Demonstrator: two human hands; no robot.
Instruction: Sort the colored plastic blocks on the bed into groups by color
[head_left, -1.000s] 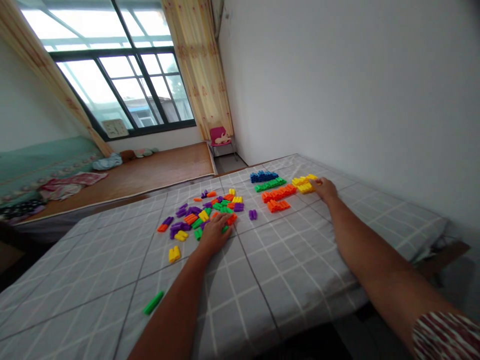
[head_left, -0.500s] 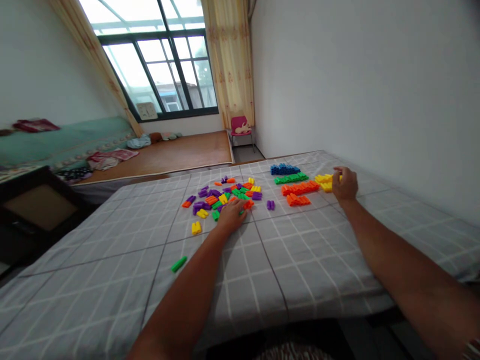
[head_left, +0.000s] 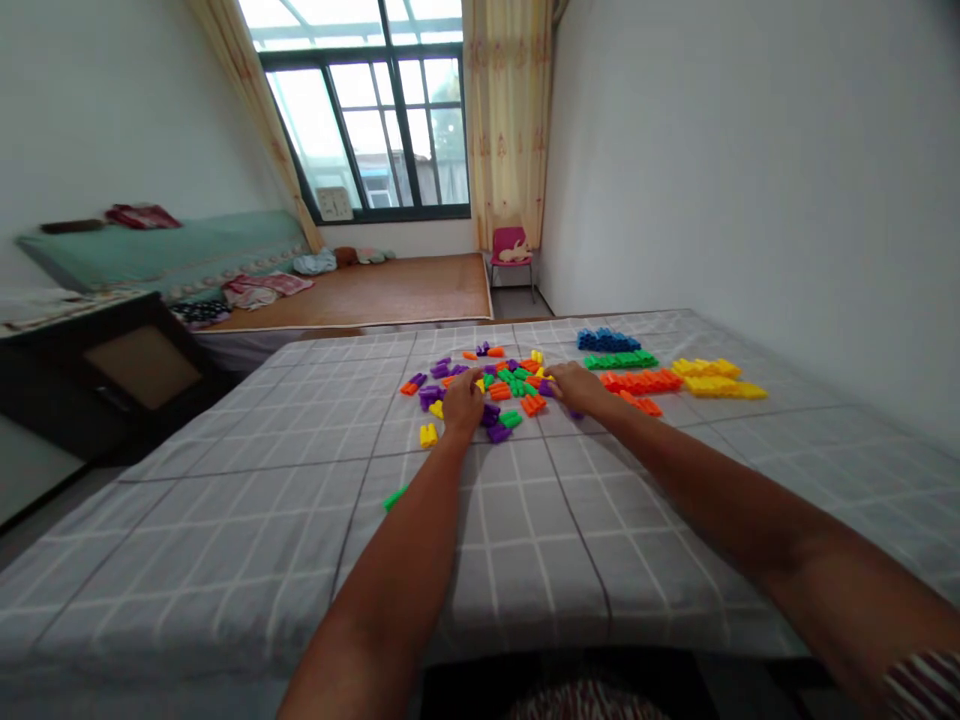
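A mixed pile of purple, orange, green and yellow plastic pieces [head_left: 517, 378] lies on the grey checked cloth [head_left: 510, 520]. My left hand [head_left: 463, 403] is at the pile's left part, fingers closed, over pieces it partly hides. At the pile's right edge, my right hand [head_left: 574, 388] has its fingers pinched by a yellow and a purple piece; what they grip is too small to make out. Right of the pile lie rows of blue [head_left: 609, 341], green [head_left: 621, 360], orange [head_left: 641, 382] and yellow pieces [head_left: 716, 380].
A yellow piece [head_left: 428, 435] and a green piece [head_left: 394, 497] lie apart, nearer me on the left. A dark cabinet [head_left: 112, 370] stands at the left. Beyond the table are a low bed [head_left: 405, 290] and a pink chair [head_left: 511, 247]. A white wall [head_left: 735, 170] borders the right side.
My right hand has moved left from the yellow row to the pile. My left hand has closed and shifted slightly within the pile. The view has turned a little left.
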